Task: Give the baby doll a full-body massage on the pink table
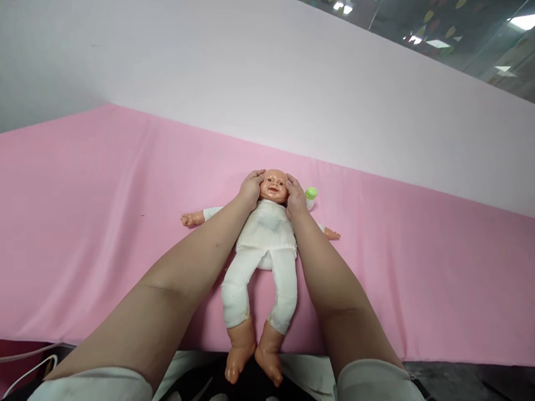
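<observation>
A baby doll in a white cloth body lies on its back, head away from me and feet at the near edge. My left hand cups one side of its head. From the other side my right hand presses against the head, fingertips near the cheek. The doll's arms stretch out sideways, partly hidden under my forearms. Just right of my right hand is a small container with a green top and a whitish lower part, partly covered by the hand.
Pink cloth covers the table and shows shallow creases. Behind it rises a plain white wall, with a glass pane reflecting lights above. A white cable hangs at the lower left, near the table's front edge.
</observation>
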Demonstrator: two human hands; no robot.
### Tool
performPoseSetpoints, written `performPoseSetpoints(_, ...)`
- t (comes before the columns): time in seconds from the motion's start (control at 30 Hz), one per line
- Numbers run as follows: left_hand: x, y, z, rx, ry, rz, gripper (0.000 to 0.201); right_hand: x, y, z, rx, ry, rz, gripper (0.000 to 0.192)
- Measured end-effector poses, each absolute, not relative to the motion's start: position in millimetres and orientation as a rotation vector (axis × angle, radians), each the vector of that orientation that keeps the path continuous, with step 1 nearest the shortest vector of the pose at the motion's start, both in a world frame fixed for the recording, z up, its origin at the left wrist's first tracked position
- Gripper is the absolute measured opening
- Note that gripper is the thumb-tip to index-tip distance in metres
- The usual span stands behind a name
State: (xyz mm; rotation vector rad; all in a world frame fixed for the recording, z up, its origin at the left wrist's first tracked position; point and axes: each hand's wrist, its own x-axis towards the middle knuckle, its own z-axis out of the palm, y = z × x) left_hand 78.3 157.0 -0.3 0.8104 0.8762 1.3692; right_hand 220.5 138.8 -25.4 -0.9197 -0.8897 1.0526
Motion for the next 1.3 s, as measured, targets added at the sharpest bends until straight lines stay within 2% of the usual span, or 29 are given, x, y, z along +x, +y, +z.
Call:
performPoseSetpoints(0.2,75,150,3,0.816,0.822,1.35,0.056,223,129,-17,-0.872,-0.908,1.13,0.064)
performPoseSetpoints(0.3,73,147,5,0.829,0.762,1.298,0.074,222,127,-15,-0.863,-0.925,1.114,0.065)
performPoseSetpoints(0.37,72,147,6,0.844,0.746,1.265,0.078,221,127,-16,-0.874,-0.946,1.09,0.065)
performPoseSetpoints(0.6,77,148,6,0.935,0.82,1.283,0.064,221,134,-20,-1.041,-0.93,0.961,0.069)
performPoseSetpoints(0.83,80,154,3,0.891,0.803,1.303,0.048,222,140,-22,-1.029,-0.952,0.994,0.053)
performPoseSetpoints(1.0,79,160,-1,0.842,0.824,1.309,0.049,222,138,-23,-0.931,-0.871,1.046,0.045)
performPoseSetpoints(1.1,77,157,-2,0.823,0.816,1.32,0.05,225,135,-23,-0.894,-0.849,1.119,0.055)
performPoseSetpoints(1.3,71,150,3,0.828,0.731,1.276,0.071,221,128,-16,-0.893,-0.912,1.109,0.067)
